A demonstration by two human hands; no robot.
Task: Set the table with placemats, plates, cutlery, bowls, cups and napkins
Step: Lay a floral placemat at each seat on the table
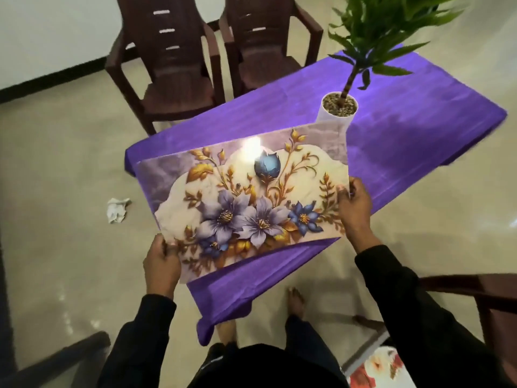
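Your left hand and right hand pinch opposite short edges of glossy rectangular floral placemat, tilted over purple tablecloth.

A glossy rectangular placemat, printed with purple and blue flowers and golden leaves on a cream and lilac marbled ground, is held over the near left corner of the table covered in a purple cloth. It lies nearly flat and skewed to the table's edges, its long side running from near left to far right. A bright light glares off its far middle. Its near left corner overhangs the table edge, and its far right corner reaches just in front of the white plant pot. The left hand grips the near left corner; the right hand pinches the right short edge.
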